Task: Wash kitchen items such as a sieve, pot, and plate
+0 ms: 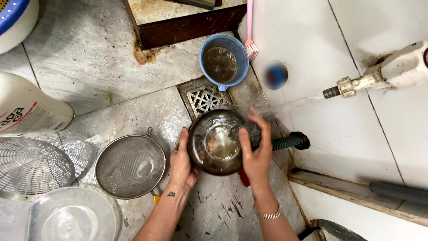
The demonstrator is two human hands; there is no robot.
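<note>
A round steel bowl (pixel 214 143) is held above the wet stone floor, beside a square floor drain (pixel 204 97). My left hand (pixel 182 164) grips the bowl's left rim. My right hand (pixel 256 149) presses a dark steel scouring pad (pixel 249 131) against the bowl's right rim. Water streams from a wall tap (pixel 343 87) toward the bowl. A silver bracelet sits on my right wrist.
A metal mesh sieve (pixel 130 166) lies left of the bowl. A white wire basket (pixel 31 167), a clear glass bowl (pixel 67 216) and a white bottle (pixel 26 109) stand at the left. A blue strainer (pixel 224 62), a pink brush (pixel 250 42) and a dark hose (pixel 290 142) lie near the wall.
</note>
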